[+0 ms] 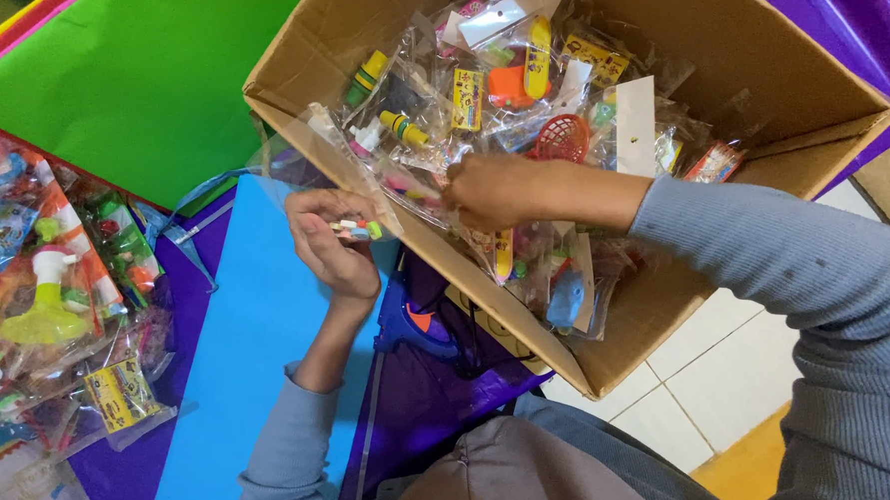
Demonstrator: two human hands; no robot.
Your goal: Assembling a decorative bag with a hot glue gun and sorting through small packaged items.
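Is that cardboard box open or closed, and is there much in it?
Open and well filled: the cardboard box has its flaps folded out, and small toy packets cover its inside; the right hand reaches in.

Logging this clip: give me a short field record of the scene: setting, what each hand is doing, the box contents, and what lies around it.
setting: work surface covered with green sheet, blue sheet and purple cloth
left hand: holds a small clear packet of toys beside the box
right hand: reaches into the cardboard box, on the bagged toys
box contents: many clear bags of small plastic toys, a red basket among them
left side: pile of bagged toys
under box edge: blue glue gun
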